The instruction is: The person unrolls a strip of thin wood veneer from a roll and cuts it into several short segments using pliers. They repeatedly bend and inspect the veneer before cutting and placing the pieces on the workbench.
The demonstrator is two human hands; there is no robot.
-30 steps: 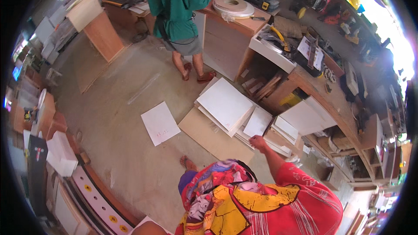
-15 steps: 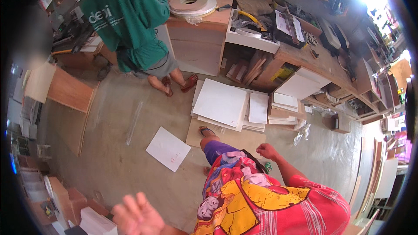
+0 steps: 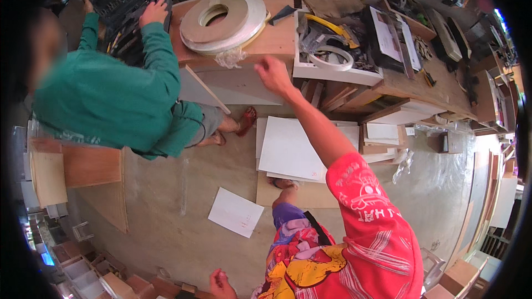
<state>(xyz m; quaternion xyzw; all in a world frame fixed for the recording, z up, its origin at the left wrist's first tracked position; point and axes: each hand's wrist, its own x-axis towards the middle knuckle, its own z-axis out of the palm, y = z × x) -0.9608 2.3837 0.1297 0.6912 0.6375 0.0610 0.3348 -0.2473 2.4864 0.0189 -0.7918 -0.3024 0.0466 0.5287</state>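
My right hand [image 3: 269, 69] is raised in front of the plywood bench with its fingers loosely bent and nothing visible in them, just below the stacked rolls of edge banding [image 3: 249, 25] and their crumpled plastic [image 3: 230, 57]. My left hand [image 3: 220, 282] hangs low at the bottom edge, fingers slightly curled and empty. My foot stands on a brown board [image 3: 282, 194] beside stacked white panels [image 3: 285, 144]. A single white sheet [image 3: 235, 210] lies on the floor.
A co-worker in a green top [image 3: 111, 99] stands at the left, hands at an open black tool case [image 3: 122, 0]. A white drawer of tools [image 3: 335, 72] and a cluttered bench [image 3: 446, 88] run rightward. Leaning boards [image 3: 91, 169] and boxes [image 3: 77, 268] line the lower left.
I have moved closer to the bench. My right hand has risen from beside the panels to near the rolls. The co-worker has bent over the tool case.
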